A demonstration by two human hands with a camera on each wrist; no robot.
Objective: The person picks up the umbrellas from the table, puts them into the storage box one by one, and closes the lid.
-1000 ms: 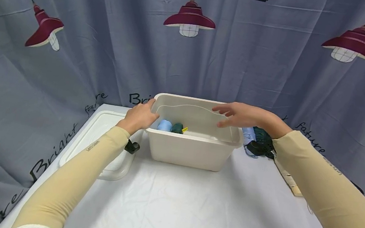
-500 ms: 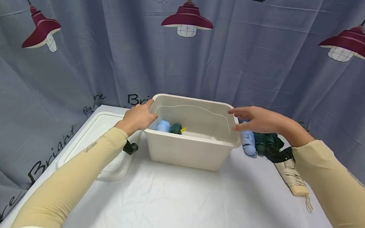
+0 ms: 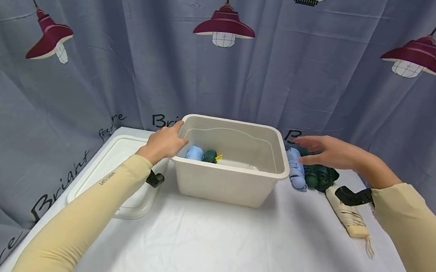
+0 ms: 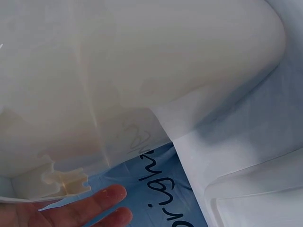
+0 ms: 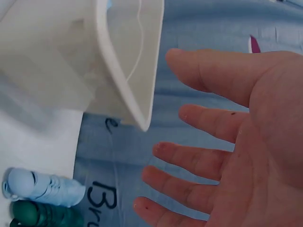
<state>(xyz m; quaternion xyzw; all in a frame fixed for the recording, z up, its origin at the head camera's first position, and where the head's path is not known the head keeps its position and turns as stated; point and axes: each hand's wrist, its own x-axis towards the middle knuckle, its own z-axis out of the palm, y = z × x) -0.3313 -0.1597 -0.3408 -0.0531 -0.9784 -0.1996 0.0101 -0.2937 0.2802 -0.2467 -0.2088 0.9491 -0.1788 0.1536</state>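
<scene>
Resting against the left rim of the white bin (image 3: 220, 182) in the head view, the left hand (image 3: 165, 143) has its thumb and forefinger spread apart. The right hand (image 3: 331, 152), fingers spread loosely, hangs over the far ends of a light blue bundle (image 3: 297, 176) and a dark green bundle (image 3: 321, 179), which lie side by side just right of the bin. Inside the bin, at its left, sit a blue roll (image 3: 195, 153) and a green roll (image 3: 210, 155) with a yellow tag (image 3: 219, 157). A cream bundle (image 3: 349, 217) lies nearer, partly hidden by a black wrist strap (image 3: 352, 197). A white lid (image 3: 123, 149) lies left of the bin on the white table (image 3: 220, 246).

In the left wrist view, straight fingers show beside the bin's rim; the thumb is hidden.

In the right wrist view, the fingers stand wide, with the bin's corner nearby and both bundles apart from the fingertips.
</scene>
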